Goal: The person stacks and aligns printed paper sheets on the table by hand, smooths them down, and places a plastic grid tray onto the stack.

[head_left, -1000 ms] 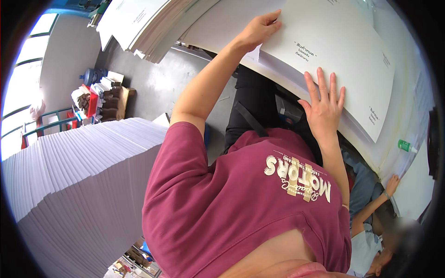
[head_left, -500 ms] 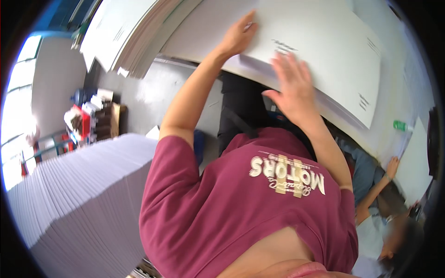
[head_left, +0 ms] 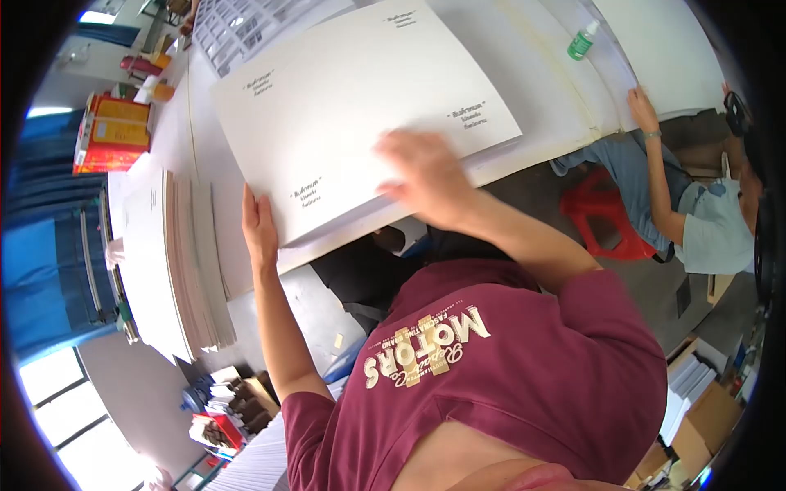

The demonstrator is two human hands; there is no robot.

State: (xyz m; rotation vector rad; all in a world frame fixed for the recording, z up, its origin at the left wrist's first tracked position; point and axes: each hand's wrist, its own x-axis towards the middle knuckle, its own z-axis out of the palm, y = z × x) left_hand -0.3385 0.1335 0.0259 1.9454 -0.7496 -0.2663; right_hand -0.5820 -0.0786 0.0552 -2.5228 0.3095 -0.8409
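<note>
A white printed sheet (head_left: 352,114) with small dark text near its corners lies on the white table, apparently over other sheets. My left hand (head_left: 260,229) rests against its left edge near the front corner, fingers extended and not closed round anything I can see. Over the front part of the sheet, my right hand (head_left: 430,176) is blurred, with its thumb apart from its fingers and nothing held. Whether its fingertips touch the paper is unclear.
A thick paper stack (head_left: 176,262) stands at the left, beyond it a red and yellow box (head_left: 113,133). A green bottle (head_left: 582,41) is at the back right. A co-worker's hand (head_left: 643,109) touches another white sheet (head_left: 663,53); a red stool (head_left: 602,214) stands below.
The view has swung left, showing more of the table and co-worker. My right hand has shifted from the sheet's front edge to over its surface. My left hand stays by the left edge.
</note>
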